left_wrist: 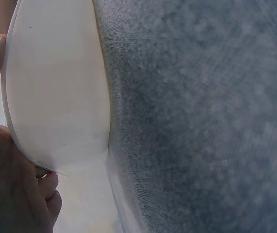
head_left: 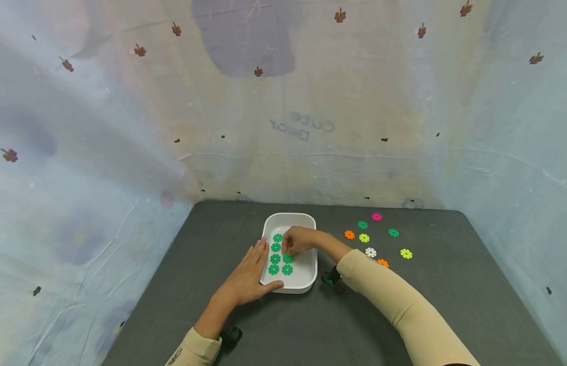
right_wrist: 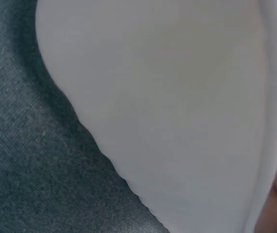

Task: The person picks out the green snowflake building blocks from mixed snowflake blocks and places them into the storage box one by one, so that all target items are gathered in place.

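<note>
Head view: R hand point(head_left: 299, 240) is down in the white tray point(head_left: 306, 274), fingers bent, tips at a green disc point(head_left: 288, 259); pinched or merely touched, can't tell. Disc is 1 of 6 green ones visible there, in 2 columns running w/ the tray's long axis, i.e. near to far. Round, so no heading or long axis of its own. Prob. light, stiffish, a bit slick; best taken by its notched edge, thumb + 1 finger. L hand point(head_left: 249, 277) lies along tray's left side, fingers straight, unclenched, thumb at near rim.

L wrist view: thumb & fingers against tray; no discs visible.

R wrist view: tray's outer wall, sliver of hand; grip n/a.
</note>
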Action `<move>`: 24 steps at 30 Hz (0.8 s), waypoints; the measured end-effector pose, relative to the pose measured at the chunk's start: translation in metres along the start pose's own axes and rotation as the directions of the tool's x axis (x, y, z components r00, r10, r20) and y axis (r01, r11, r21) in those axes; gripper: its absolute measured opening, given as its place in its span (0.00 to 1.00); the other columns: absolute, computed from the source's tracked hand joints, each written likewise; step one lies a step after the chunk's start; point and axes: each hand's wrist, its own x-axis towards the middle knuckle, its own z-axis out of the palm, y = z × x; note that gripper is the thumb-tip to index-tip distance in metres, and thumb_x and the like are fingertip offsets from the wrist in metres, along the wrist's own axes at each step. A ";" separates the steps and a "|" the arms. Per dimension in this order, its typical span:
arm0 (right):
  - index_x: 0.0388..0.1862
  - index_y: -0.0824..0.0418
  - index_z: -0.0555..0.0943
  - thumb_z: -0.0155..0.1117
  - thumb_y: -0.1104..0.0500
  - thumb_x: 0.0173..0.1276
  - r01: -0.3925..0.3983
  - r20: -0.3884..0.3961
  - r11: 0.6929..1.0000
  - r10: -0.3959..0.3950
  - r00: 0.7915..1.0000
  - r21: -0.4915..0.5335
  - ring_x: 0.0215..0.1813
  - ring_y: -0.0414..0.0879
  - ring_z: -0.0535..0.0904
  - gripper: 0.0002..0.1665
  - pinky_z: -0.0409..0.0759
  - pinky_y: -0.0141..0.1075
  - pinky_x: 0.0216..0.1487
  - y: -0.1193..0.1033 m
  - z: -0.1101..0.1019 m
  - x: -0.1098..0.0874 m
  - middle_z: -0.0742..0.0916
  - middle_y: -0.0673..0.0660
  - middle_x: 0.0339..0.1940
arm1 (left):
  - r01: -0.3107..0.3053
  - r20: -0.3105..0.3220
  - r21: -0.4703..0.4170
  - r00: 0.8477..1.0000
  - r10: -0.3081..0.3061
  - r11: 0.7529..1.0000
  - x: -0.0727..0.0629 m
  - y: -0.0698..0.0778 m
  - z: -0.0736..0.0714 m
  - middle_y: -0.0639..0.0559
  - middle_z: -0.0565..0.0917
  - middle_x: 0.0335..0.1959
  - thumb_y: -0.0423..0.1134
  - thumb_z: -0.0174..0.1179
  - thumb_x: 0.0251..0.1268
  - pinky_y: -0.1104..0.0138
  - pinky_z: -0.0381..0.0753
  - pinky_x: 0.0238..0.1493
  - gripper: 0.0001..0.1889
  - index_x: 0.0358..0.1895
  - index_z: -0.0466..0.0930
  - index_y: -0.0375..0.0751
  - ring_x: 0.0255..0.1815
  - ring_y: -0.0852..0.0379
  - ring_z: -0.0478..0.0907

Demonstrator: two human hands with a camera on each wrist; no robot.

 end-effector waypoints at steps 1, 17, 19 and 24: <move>0.43 0.64 0.89 0.72 0.69 0.73 0.001 -0.004 1.000 -0.001 1.000 -0.005 0.36 0.37 0.79 0.03 0.79 0.28 0.38 0.000 0.000 0.000 0.88 0.50 0.35 | 0.000 0.002 -0.002 1.000 0.000 1.000 0.000 0.000 0.000 0.38 0.41 0.90 0.75 0.56 0.73 0.46 0.45 0.88 0.62 0.87 0.40 0.30 0.91 0.45 0.37; 0.48 0.66 0.88 0.69 0.67 0.77 0.131 -0.184 0.990 -0.120 0.975 0.046 0.44 0.39 0.85 0.05 0.86 0.35 0.53 0.010 -0.022 -0.032 0.90 0.52 0.42 | 0.009 0.005 -0.006 1.000 -0.009 1.000 0.000 0.000 0.001 0.39 0.39 0.90 0.75 0.57 0.72 0.46 0.44 0.88 0.62 0.88 0.39 0.31 0.91 0.45 0.37; 0.47 0.64 0.88 0.68 0.66 0.78 0.135 -0.220 0.990 -0.120 0.968 0.051 0.45 0.39 0.85 0.04 0.86 0.37 0.54 0.017 -0.027 -0.041 0.90 0.51 0.42 | 0.012 0.004 -0.006 1.000 -0.012 1.000 0.000 0.000 0.001 0.39 0.39 0.90 0.75 0.57 0.72 0.47 0.44 0.88 0.63 0.88 0.39 0.31 0.91 0.45 0.37; 0.49 0.59 0.88 0.68 0.64 0.79 0.111 -0.314 0.988 -0.073 0.947 0.105 0.49 0.45 0.87 0.05 0.87 0.43 0.57 0.037 -0.041 -0.068 0.89 0.52 0.45 | 0.026 0.012 -0.005 1.000 -0.025 1.000 0.001 -0.001 0.003 0.40 0.38 0.90 0.77 0.56 0.71 0.47 0.44 0.88 0.63 0.88 0.38 0.32 0.91 0.46 0.36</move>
